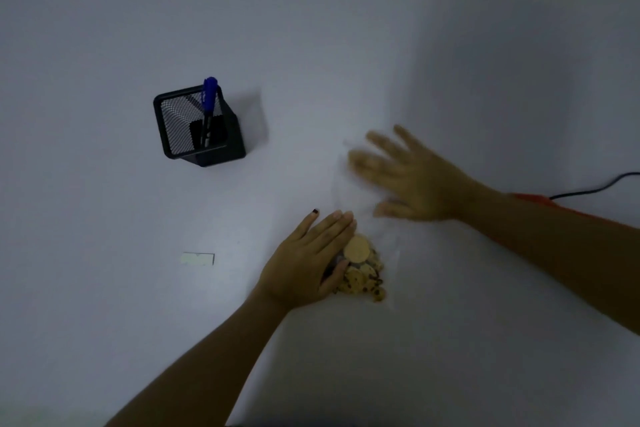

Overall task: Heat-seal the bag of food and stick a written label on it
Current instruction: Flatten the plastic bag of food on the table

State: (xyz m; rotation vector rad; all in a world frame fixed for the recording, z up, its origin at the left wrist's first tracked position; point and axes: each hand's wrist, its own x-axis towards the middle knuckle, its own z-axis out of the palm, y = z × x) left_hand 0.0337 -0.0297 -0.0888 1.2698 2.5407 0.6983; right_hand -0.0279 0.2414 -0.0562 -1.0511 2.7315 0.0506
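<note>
A clear plastic bag [360, 218] lies flat on the white table, with cookies [363, 270] piled at its near end. My left hand [308, 260] rests flat against the left side of the cookie pile, fingers straight. My right hand [412, 173] lies spread and blurred on the bag's empty far part, fingers straight. A small white label [197, 259] lies on the table to the left. A blue marker [209, 107] stands in a black mesh pen holder [197, 125] further back on the left.
A red-orange object [533, 199] with a black cable [595, 185] shows just behind my right forearm at the right edge; most of it is hidden. The white table [346, 45] fills the view.
</note>
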